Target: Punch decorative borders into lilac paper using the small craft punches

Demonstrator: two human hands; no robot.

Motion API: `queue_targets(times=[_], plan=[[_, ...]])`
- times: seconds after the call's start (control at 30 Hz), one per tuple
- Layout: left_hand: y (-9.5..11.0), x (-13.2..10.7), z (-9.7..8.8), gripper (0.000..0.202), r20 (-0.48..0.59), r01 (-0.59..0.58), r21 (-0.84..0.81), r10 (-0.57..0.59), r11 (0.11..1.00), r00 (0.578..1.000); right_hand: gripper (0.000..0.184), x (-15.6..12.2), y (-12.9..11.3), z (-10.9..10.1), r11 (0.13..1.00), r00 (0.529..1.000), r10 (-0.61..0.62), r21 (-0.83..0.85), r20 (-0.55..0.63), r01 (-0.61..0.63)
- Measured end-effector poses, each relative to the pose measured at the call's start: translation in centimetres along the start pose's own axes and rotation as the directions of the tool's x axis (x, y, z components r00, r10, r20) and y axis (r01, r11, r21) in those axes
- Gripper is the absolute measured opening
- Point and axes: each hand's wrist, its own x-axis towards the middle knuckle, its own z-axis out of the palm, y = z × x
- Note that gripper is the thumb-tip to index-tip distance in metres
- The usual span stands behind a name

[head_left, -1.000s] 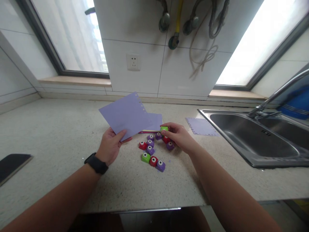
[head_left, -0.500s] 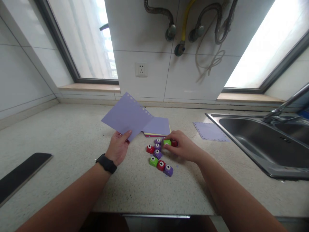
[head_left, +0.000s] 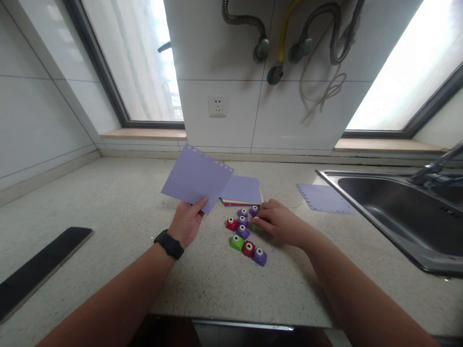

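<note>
A purple sheet of paper (head_left: 198,176) with small cut-outs along its upper edge is raised above the counter. My left hand (head_left: 188,222) pinches its lower corner between thumb and fingers. My right hand (head_left: 284,222) curls its fingers around a green craft punch (head_left: 256,226), mostly hidden under them. Just beyond it sits a purple craft punch (head_left: 254,210). To the left stand several more punches, among them a red one (head_left: 231,223). Nearer to me is a slanted row: a green punch (head_left: 237,242), a red punch (head_left: 248,248) and a purple punch (head_left: 259,256).
Behind the punches lies a stack of coloured paper (head_left: 242,190), purple on top. Another purple sheet (head_left: 325,198) with punched edges lies beside the steel sink (head_left: 379,212). A flat black object (head_left: 43,267) rests at the left. Hoses and a socket (head_left: 217,106) are on the wall.
My right hand has moved the green punch a little nearer to me, and a purple punch behind it now shows. The raised sheet has turned slightly clockwise. The whole view has shifted slightly.
</note>
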Motion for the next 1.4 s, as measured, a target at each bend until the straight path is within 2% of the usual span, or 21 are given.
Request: queue_targets(times=[0.3, 0.43, 0.53, 0.63, 0.73, 0.9, 1.07, 1.17, 1.2, 1.27, 1.33, 1.4], plan=[[0.0, -0.6, 0.3, 0.059, 0.037, 0.067, 0.049, -0.069, 0.997, 0.997, 0.036, 0.2, -0.2, 0.4, 0.999, 1.000, 0.022, -0.023, -0.010, -0.022], [-0.2, -1.1, 0.5, 0.065, 0.040, 0.084, 0.071, -0.087, 0.994, 0.995, 0.032, 0.2, -0.2, 0.4, 0.999, 0.998, 0.044, 0.028, -0.046, -0.042], [-0.4, -1.5, 0.9, 0.065, 0.057, 0.103, 0.083, -0.108, 0.991, 0.993, 0.031, 0.3, -0.5, 0.2, 0.991, 0.988, 0.095, 0.110, -0.124, -0.082], [-0.5, -2.0, 1.5, 0.061, 0.083, 0.125, 0.095, -0.133, 0.988, 0.988, 0.026, 0.4, -1.0, 0.0, 0.969, 0.951, 0.168, 0.222, -0.261, -0.110], [-0.4, -2.6, 2.2, 0.054, 0.087, 0.153, 0.153, -0.167, 0.976, 0.982, 0.022, 0.4, -1.7, 0.0, 0.925, 0.920, 0.226, 0.367, -0.321, -0.099], [-0.3, -3.5, 3.2, 0.037, 0.109, 0.197, 0.299, -0.239, 0.934, 0.965, 0.021, 0.6, -3.0, 0.5, 0.810, 0.910, 0.282, 0.583, -0.303, -0.058], [-0.6, -3.9, 3.0, 0.029, 0.196, 0.125, 0.494, -0.250, 0.861, 0.948, 0.021, 1.0, -3.0, 1.2, 0.690, 0.886, 0.354, 0.723, -0.300, -0.030], [-0.6, -3.8, 2.3, 0.042, 0.251, 0.047, 0.640, -0.267, 0.767, 0.930, 0.022, 1.2, -2.4, 1.4, 0.541, 0.879, 0.381, 0.840, -0.286, 0.039], [-0.6, -3.8, 2.2, 0.046, 0.267, 0.042, 0.648, -0.278, 0.761, 0.923, 0.024, 1.2, -2.1, 1.4, 0.494, 0.874, 0.397, 0.868, -0.280, 0.054], [-0.6, -3.6, 2.0, 0.041, 0.275, 0.086, 0.575, -0.291, 0.814, 0.916, 0.025, 1.1, -1.5, 1.2, 0.447, 0.854, 0.438, 0.892, -0.281, 0.064], [-0.5, -3.4, 2.0, 0.035, 0.260, 0.146, 0.419, -0.273, 0.896, 0.926, 0.027, 1.0, -1.0, 1.0, 0.451, 0.829, 0.474, 0.890, -0.297, 0.061], [-0.4, -3.3, 2.0, 0.041, 0.251, 0.171, 0.302, -0.252, 0.938, 0.935, 0.028, 0.9, -0.7, 0.8, 0.469, 0.812, 0.497, 0.882, -0.307, 0.046]])
